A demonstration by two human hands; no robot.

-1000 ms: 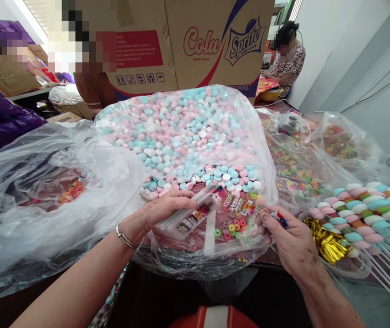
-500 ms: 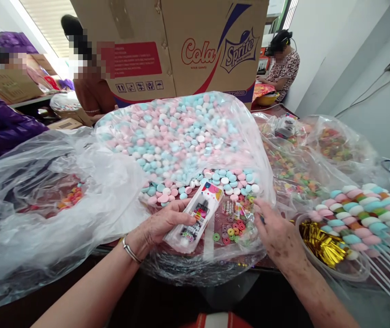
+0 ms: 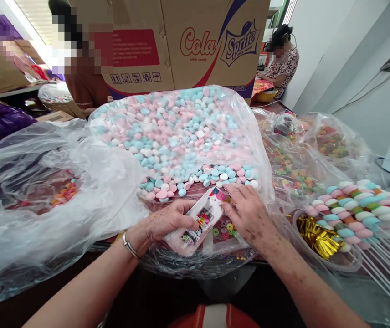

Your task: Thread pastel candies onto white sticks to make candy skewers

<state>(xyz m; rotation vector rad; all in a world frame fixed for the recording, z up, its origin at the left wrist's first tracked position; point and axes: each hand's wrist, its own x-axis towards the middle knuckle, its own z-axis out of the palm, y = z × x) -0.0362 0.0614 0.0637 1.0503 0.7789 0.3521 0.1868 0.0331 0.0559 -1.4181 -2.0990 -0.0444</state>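
My left hand (image 3: pixel 169 222) is closed round a flat stack of printed clear plastic bags (image 3: pixel 200 223), thumb on top, the stack tilted up to the right. At its upper right corner my right hand (image 3: pixel 249 214) has its thumb and fingers bent round the edge; the fingertips are partly hidden. Under and beside the right hand lie colourful gummy rings (image 3: pixel 227 229), partly covered. Just beyond both hands, pink, blue and white round candies (image 3: pixel 167 187) spill from the mouth of a large clear bag (image 3: pixel 246 136).
Behind the bag stands a big cardboard carton (image 3: pixel 195 45). Twisted marshmallow sticks (image 3: pixel 359 209) lie at right by a plastic tub (image 3: pixel 350 262) with gold ties (image 3: pixel 321 239). A crumpled clear bag (image 3: pixel 109 182) spreads at left. Two people (image 3: pixel 285 59) (image 3: pixel 82 86) sit further back.
My right hand has moved left, from beside the gummy rings to the stack's upper right corner. My left hand keeps its hold on the stack. The view has shifted slightly.
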